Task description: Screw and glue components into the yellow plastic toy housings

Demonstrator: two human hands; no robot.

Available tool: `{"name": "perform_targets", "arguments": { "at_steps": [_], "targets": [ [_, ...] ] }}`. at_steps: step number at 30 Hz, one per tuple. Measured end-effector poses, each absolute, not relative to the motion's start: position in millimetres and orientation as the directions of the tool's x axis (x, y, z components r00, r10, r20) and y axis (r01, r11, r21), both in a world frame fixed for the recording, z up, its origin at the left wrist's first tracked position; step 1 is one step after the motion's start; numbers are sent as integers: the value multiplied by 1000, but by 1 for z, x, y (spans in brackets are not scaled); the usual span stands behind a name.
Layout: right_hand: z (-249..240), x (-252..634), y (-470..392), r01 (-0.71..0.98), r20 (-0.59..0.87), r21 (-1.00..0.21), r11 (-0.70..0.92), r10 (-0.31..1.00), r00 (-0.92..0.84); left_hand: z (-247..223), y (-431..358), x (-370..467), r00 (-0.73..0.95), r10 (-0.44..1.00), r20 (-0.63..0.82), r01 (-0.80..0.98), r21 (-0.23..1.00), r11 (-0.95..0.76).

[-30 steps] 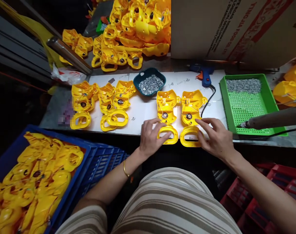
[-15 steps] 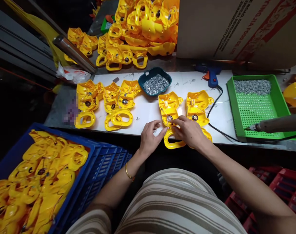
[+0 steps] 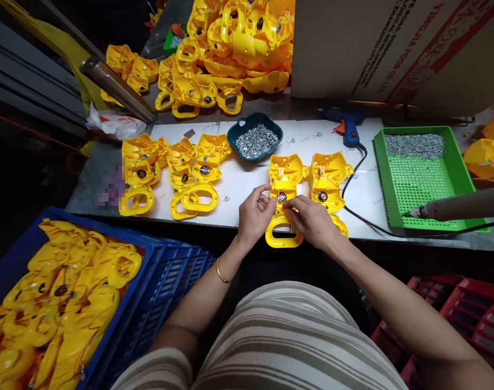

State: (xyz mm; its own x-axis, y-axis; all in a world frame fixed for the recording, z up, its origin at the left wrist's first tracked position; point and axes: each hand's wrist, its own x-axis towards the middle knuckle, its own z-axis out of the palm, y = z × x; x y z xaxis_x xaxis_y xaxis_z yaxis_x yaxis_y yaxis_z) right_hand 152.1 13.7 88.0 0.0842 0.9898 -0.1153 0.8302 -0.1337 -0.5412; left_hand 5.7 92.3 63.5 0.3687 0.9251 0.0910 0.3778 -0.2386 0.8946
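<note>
A yellow plastic shell half (image 3: 286, 168) with a looped handle (image 3: 283, 238) lies open side up before me, its handle jutting over the table's front edge. Inside it are thin wires and a round speaker (image 3: 281, 197). My left hand (image 3: 255, 214) is at the shell's left side, fingers curled, thumb and fingertips pinched beside the speaker. From the right, my right hand (image 3: 314, 221) pinches just below the speaker. Whatever is between the fingertips of either hand is too small to make out. A second shell half (image 3: 330, 168) lies to the right, partly behind my right hand.
More shells (image 3: 141, 157) lie at left. A dark green bowl of small screws (image 3: 255, 142), a blue glue gun (image 3: 346, 123) and a green basket (image 3: 417, 181) sit behind and right. A grey-handled tool (image 3: 466, 203) reaches over the basket. A blue crate (image 3: 149, 249) stands lower left.
The near shell has turned a little, its handle swinging left. My left hand has moved up beside the speaker, and my right hand has shifted slightly off the handle.
</note>
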Motion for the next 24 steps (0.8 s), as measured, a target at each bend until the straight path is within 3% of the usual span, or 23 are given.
{"name": "perform_targets", "arguments": {
  "at_steps": [4, 11, 19, 24],
  "targets": [
    [84, 155, 15, 797, -114, -586, -147, 989, 98, 63, 88, 3, 467, 857, 217, 388, 821, -419],
    [83, 149, 20, 839, -103, -518, -164, 986, 130, 71, 80, -4, 598, 734, 321, 408, 667, -623],
    [70, 152, 24, 823, -11, -563, -82, 996, 91, 64, 89, 2, 672, 661, 334, 437, 542, -718],
    [68, 153, 22, 765, -59, -631, -129, 991, 118, 67, 93, 1, 720, 608, 334, 403, 513, -758]
  ]
}}
